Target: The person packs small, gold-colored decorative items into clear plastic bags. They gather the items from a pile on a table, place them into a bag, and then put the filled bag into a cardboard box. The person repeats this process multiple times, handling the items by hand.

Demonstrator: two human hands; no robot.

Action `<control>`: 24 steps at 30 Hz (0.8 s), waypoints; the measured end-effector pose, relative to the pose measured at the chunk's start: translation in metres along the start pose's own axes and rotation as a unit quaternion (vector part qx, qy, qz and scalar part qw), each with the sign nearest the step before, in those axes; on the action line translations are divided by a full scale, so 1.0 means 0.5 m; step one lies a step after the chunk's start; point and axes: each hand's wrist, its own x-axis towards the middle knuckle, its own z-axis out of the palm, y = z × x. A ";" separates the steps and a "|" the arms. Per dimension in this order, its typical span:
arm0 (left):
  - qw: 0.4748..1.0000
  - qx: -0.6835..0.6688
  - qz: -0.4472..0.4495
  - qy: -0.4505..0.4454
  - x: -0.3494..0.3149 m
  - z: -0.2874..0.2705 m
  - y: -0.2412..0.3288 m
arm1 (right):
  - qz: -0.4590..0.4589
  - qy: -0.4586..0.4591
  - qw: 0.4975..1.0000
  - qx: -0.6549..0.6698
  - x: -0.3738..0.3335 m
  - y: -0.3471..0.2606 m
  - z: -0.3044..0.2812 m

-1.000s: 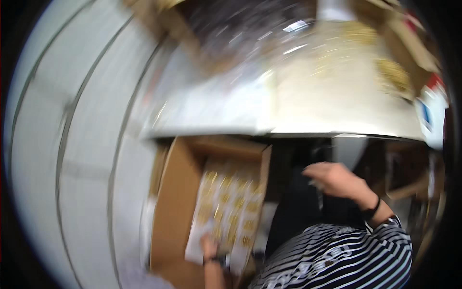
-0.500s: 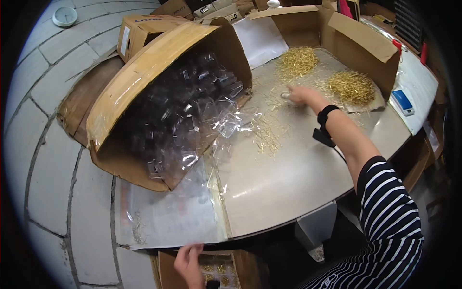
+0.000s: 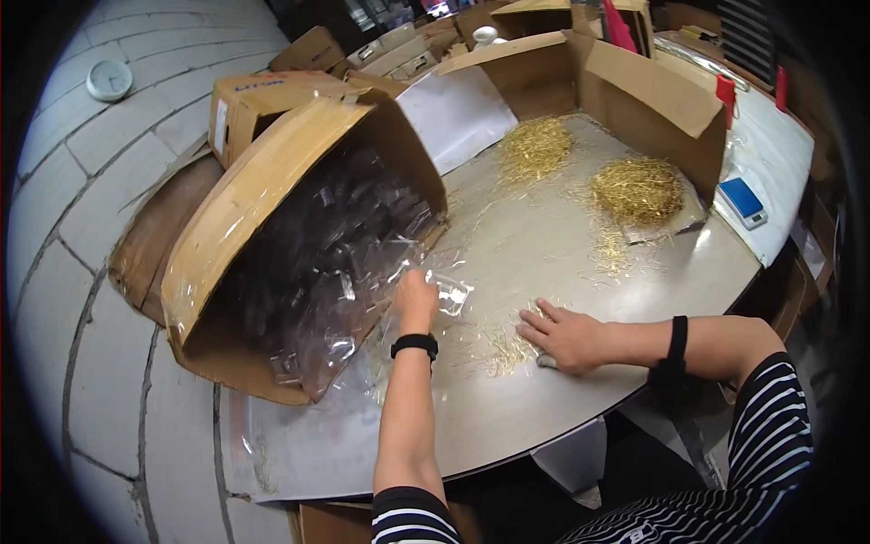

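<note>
Gathering, it seems! Right hand (image 3: 569, 340), fingers spread, meets gold wire pieces (image 3: 506, 350) near the table (image 3: 507, 263)'s front edge; left hand (image 3: 417, 297) curls at clear plastic boxes (image 3: 452, 297), hold unclear; next move calls for pinching.

head-worn left fisheye; looks down and forward across the nearby table (image 3: 489, 417)

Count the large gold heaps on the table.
2. The left heap lies beside the white sheet; the right heap lies nearer the blue device. The thin scatter by the right hand isn't counted.
</note>
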 end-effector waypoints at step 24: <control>0.988 -0.045 -0.028 0.142 -0.168 -0.031 -0.043 | 0.010 0.083 0.989 0.124 -0.074 -0.021 0.067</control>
